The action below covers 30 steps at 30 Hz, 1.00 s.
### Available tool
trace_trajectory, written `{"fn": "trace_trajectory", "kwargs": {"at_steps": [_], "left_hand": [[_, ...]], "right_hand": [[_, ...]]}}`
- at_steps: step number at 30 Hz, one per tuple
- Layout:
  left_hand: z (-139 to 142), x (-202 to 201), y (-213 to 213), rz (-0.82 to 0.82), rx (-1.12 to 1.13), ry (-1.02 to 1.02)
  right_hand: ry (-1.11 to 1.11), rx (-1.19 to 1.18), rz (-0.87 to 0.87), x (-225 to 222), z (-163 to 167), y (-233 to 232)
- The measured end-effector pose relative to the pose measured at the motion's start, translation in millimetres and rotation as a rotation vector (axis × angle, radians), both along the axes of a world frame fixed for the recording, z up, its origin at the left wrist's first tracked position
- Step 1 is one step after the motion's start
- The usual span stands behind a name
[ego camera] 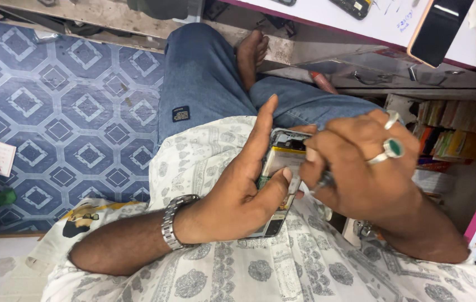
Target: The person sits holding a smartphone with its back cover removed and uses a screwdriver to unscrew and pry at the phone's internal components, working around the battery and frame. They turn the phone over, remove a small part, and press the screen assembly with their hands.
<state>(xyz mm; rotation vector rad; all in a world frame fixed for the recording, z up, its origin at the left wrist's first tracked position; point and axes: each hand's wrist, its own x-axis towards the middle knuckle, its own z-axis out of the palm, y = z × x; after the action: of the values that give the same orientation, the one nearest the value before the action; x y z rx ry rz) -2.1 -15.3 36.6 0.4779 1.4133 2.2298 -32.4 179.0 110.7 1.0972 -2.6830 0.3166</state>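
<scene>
— Where's the opened phone [280, 168] sitting?

— Over the lap, near the middle of the view, above the patterned shirt [282, 263]. The left hand [243, 190] cradles it from below, thumb pressed on the pale battery face and forefinger stretched up along its left edge. Back cover is off, so the innards show

— And the other one?

— The right hand [361, 168], wearing two rings, is clenched round a thin dark tool [323, 180] whose tip meets the phone's right edge. What kind of tool, I can't tell

— How would it handle?

— Light and stiff, I'd judge, but fragile with the cover gone: the battery is soft enough to dent and the boards are bare. Best held by the frame's long edges, as the left hand mostly does, not by the middle

— Anything else about?

— Another phone [439, 28] lies on the white counter [386, 19] far right, well apart
</scene>
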Motion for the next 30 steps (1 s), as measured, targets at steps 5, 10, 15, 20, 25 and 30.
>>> {"fn": "trace_trajectory", "kwargs": {"at_steps": [5, 10, 15, 20, 25, 30], "left_hand": [[-4, 5, 3, -0.09, 0.219, -0.298], [-6, 4, -2, -0.075, 0.265, -0.272], [-7, 1, -9, -0.035, 0.324, -0.292], [-10, -4, -6, -0.003, 0.286, -0.257], [-8, -4, 0, -0.001, 0.229, -0.222], [-6, -1, 0, -0.011, 0.22, -0.251]], "right_hand": [[-0.062, -0.173, -0.204, 14, -3, 24], [-0.308, -0.422, -0.533, 22, 1, 32], [-0.418, -0.376, -0.514, 29, 16, 22], [-0.402, -0.461, -0.545, 51, 4, 18], [-0.361, -0.593, -0.241, 50, -9, 36], [-0.376, -0.615, -0.195, 45, -12, 31]]}}
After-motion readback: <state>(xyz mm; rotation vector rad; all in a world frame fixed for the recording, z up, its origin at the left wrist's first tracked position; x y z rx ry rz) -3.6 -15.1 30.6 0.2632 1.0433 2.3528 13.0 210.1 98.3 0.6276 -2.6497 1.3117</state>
